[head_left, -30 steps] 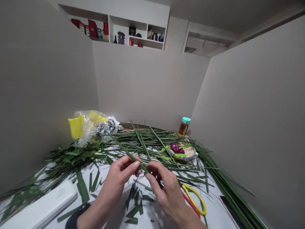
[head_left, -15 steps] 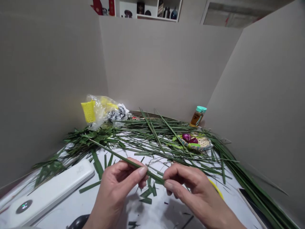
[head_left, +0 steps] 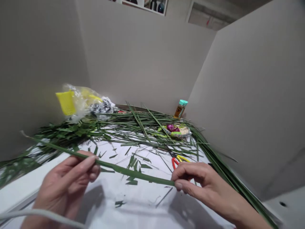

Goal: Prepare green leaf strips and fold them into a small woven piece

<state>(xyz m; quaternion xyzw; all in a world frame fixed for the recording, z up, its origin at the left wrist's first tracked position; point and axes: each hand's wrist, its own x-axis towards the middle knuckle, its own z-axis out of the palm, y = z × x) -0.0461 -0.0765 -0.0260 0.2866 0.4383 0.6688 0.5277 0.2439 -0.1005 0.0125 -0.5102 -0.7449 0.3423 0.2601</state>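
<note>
2 hands well apart, 1 long green leaf strip (head_left: 124, 169) pulled straight between them, low over the white table (head_left: 145, 203). Far tip out left, above leafy sprigs (head_left: 64, 132); right end at the pinch.

Left hand (head_left: 65, 181): closed, fingers (head_left: 82, 163) wrapped round strip partway along, thumb side up. Right hand (head_left: 205, 187): closed, thumb and index in a tight pinch on strip. Strip's last bit hidden there; exact end cannot be told.

Below the span, cut green offcuts (head_left: 133, 165) scattered on table, no contact visible. Scissors (head_left: 177, 160), red and yellow handles, lying just beyond right hand, not touched. Long leaf pile (head_left: 138, 125) across far side, running down right edge toward right forearm. On pile's far right, woven dish (head_left: 177, 132) with purple items (head_left: 170, 128). Behind it, jar (head_left: 180, 108) with teal lid.

Far left, plastic bag (head_left: 81, 103) with yellow mesh (head_left: 66, 102). Near left, grey cable (head_left: 43, 213) passing close under left hand, and white case (head_left: 23, 181) beside left hand. Only obstacles near the strip: cable and sprigs at far tip.
</note>
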